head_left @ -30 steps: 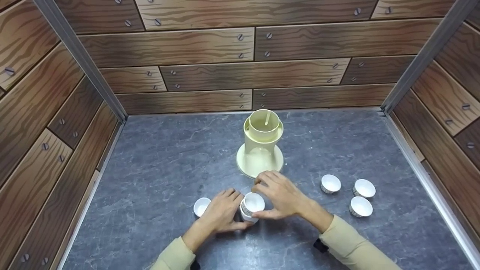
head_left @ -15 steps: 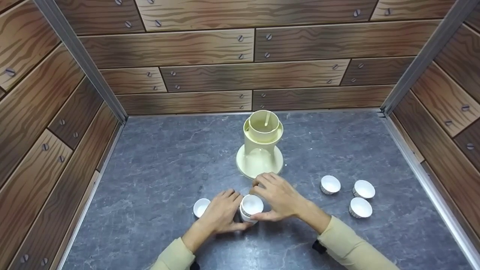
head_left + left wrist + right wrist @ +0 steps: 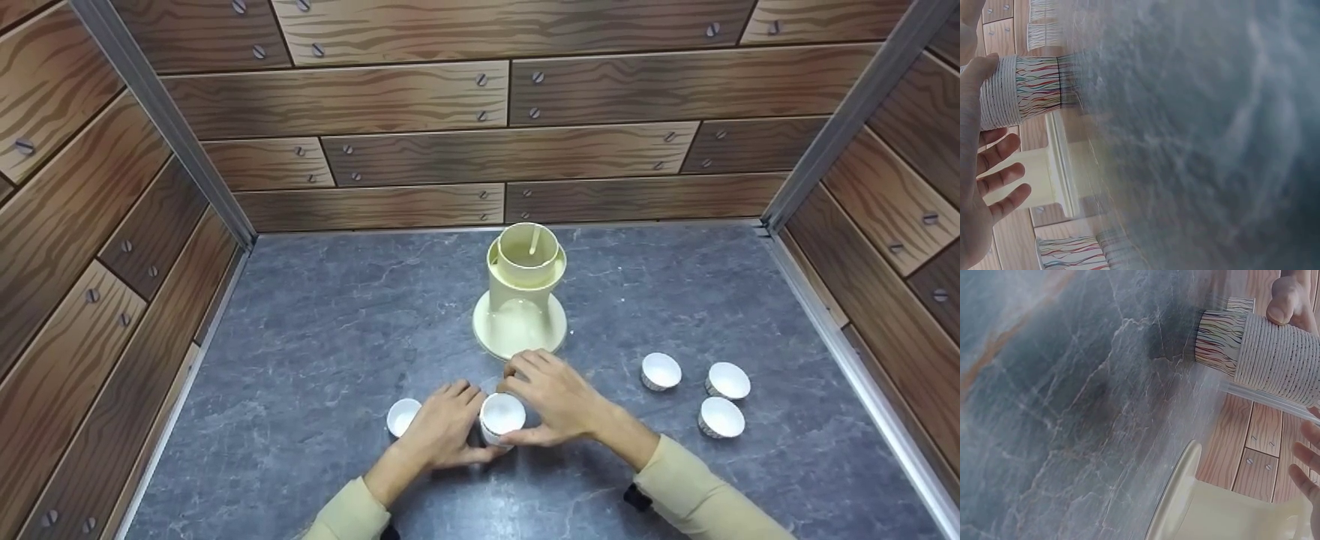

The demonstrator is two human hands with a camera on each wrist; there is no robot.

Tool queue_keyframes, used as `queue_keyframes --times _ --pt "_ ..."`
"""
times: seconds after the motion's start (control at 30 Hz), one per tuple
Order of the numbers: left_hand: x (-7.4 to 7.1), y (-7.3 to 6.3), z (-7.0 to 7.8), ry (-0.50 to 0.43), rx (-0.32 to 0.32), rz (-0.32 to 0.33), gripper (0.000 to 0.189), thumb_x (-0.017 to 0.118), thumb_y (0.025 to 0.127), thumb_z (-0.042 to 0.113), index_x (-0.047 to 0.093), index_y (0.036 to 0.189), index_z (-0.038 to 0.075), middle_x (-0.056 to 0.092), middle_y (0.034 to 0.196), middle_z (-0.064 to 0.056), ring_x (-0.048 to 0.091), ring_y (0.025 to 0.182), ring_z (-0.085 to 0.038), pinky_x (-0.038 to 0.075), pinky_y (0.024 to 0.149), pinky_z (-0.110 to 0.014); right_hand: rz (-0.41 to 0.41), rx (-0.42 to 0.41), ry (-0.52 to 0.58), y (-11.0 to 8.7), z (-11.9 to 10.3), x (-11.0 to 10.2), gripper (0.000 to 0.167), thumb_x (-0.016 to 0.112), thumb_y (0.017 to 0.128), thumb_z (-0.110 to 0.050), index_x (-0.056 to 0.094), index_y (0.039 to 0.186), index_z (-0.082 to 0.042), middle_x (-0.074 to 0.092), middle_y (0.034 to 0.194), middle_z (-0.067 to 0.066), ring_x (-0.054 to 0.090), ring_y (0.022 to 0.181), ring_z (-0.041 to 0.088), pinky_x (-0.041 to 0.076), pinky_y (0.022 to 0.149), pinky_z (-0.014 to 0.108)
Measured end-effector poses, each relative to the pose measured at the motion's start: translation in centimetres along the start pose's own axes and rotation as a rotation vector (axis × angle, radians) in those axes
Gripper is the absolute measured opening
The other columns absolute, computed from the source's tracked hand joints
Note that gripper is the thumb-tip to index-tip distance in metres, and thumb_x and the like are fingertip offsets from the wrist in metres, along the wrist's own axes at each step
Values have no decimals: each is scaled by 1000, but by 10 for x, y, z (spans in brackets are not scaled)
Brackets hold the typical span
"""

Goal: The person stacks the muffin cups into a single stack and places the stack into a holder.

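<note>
A stack of nested paper baking cups (image 3: 502, 415), white inside, stands upright between my two hands on the table. In the right wrist view the stack (image 3: 1272, 354) shows many close-set rims above a lowest wall printed with wavy coloured lines. My left hand (image 3: 442, 426) holds it from the left, fingers on the far side and thumb near the base. From the right, my right hand (image 3: 556, 399) grips its upper part between thumb and fingers. Another baking cup (image 3: 403, 415) stands just left of my left hand, which partly covers it.
Behind the hands rises a cream plastic tube on a round base (image 3: 520, 330), with a narrower cylinder inside its top. Three baking cups stand at the right, among them a nearer one (image 3: 721, 417). Wood-patterned walls (image 3: 405, 154) enclose the dark marbled table (image 3: 337, 300).
The upper cups, tilted and offset to the right a second ago, now sit straight in line on the stack. My right hand has shifted slightly left and down; my left hand stays in place.
</note>
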State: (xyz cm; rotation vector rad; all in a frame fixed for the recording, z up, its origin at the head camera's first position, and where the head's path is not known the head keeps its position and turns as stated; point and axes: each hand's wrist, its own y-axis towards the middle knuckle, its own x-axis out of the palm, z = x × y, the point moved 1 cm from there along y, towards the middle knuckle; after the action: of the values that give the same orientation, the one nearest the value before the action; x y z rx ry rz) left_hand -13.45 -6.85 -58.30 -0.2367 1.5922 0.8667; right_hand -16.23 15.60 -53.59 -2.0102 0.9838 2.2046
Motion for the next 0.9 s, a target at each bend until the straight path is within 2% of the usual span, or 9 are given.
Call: queue_keyframes --times 0.27,0.67,0.9 --pt "1 -1 0 9 -1 -9 69 64 79 74 63 111 13 63 101 -1 57 93 -19 51 77 -35 -18 0 7 0 0 2 66 61 83 -75 67 109 -15 59 110 4 56 102 22 47 91 40" --pt "0 0 -1 11 -13 -16 68 64 79 74 64 110 13 63 98 1 57 90 -18 51 76 -34 -3 -22 -5 1 1 4 65 60 84 -75 67 109 -15 58 109 3 56 103 22 46 90 39" --pt "0 1 0 28 -18 -20 71 64 78 74 64 109 11 64 97 -1 58 91 -20 51 79 -36 -24 -13 6 -1 2 5 66 58 84 -75 68 110 -15 59 108 3 56 103 22 46 91 40"
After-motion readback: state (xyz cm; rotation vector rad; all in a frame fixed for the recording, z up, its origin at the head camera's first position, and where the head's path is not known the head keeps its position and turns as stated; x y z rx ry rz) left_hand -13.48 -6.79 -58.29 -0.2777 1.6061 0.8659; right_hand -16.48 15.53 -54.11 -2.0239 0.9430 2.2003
